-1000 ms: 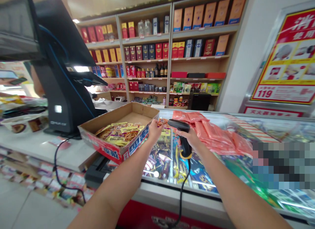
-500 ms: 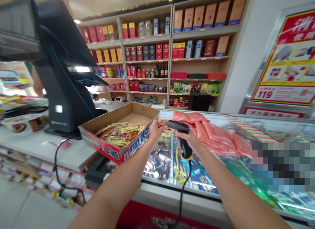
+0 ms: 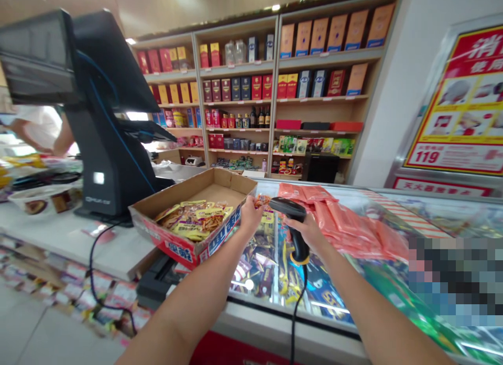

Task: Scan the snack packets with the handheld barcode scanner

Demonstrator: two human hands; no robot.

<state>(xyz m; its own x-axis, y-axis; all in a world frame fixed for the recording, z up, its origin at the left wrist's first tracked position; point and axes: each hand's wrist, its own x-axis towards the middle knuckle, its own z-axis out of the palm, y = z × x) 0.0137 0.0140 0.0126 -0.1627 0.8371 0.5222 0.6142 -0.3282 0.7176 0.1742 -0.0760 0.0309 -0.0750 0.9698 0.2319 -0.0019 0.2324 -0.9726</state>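
Observation:
My right hand (image 3: 309,230) is wrapped around the grip of a black barcode scanner (image 3: 290,209), and the scanner's cable hangs down over the counter front. Its head points left, at a small snack packet (image 3: 262,201) pinched in my left hand (image 3: 250,216). Only part of that packet shows beyond my fingers. Just left of my left hand stands an open cardboard box (image 3: 161,245), holding several yellow-labelled snack packets (image 3: 194,218). Both hands are above the glass counter (image 3: 276,273), with coloured packets visible under the glass.
Coral-pink plastic packages (image 3: 340,223) lie on the glass to the right. A black checkout terminal (image 3: 113,161) stands at the left, a loose cable beside it. Behind it, another person's arms (image 3: 43,132) show. Shelves (image 3: 239,66) of boxes and bottles line the back.
The whole view has shifted slightly, so everything sits a little lower and further right. Both hands keep their holds, the scanner still facing the packet. More of the other person shows at the left.

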